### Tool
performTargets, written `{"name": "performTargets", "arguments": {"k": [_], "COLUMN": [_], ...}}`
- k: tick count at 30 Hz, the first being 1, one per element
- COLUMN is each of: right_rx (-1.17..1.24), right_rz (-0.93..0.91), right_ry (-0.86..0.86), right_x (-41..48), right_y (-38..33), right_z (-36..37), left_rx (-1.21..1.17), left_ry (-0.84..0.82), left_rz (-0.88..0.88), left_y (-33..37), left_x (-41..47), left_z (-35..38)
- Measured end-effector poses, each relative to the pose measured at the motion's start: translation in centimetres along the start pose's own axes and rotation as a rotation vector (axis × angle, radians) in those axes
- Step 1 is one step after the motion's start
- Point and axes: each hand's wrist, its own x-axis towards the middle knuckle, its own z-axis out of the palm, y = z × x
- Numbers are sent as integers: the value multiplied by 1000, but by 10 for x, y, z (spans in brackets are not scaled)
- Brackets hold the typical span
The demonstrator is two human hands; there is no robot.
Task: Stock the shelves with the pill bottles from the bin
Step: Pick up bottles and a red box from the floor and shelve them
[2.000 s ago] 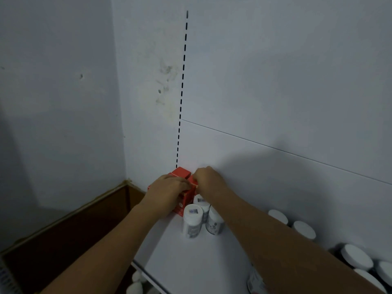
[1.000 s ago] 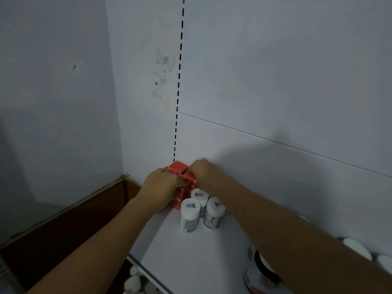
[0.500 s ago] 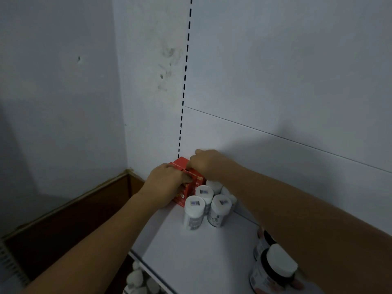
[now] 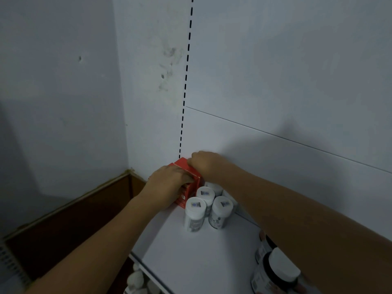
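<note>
While left hand (image 4: 167,184), right hand (image 4: 204,164) grip red box (image 4: 182,163), fingers (image 4: 185,177) curled — bottles (image 4: 195,215) beside

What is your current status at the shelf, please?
Left hand, right hand: both gripping red boxes at back corner. Pill bottles upright on shelf, none in hand. Bottles crowd the boxes' right side.

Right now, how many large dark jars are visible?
2, both at the shelf's right: the near jar, the second jar behind it, half under the forearm, which may hide more.
</note>
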Motion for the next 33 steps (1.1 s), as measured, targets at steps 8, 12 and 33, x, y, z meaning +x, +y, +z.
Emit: {"name": "performTargets", "arguments": {"k": [8, 12, 33], "right_rx": [186, 288, 447], "right_rz": [142, 184, 233], "right_ry": [-24, 27, 100], "right_x": [-12, -23, -36], "right_y": [-1, -3, -28], "right_z": [2, -1, 7], "left_rx": [-256, -388, -735], "left_ry": [13, -116, -125], "left_rz": [-228, -440, -705], "left_y": [-14, -26, -45], "left_x": [-9, -8, 6], "left_z": [-9, -15, 2]}}
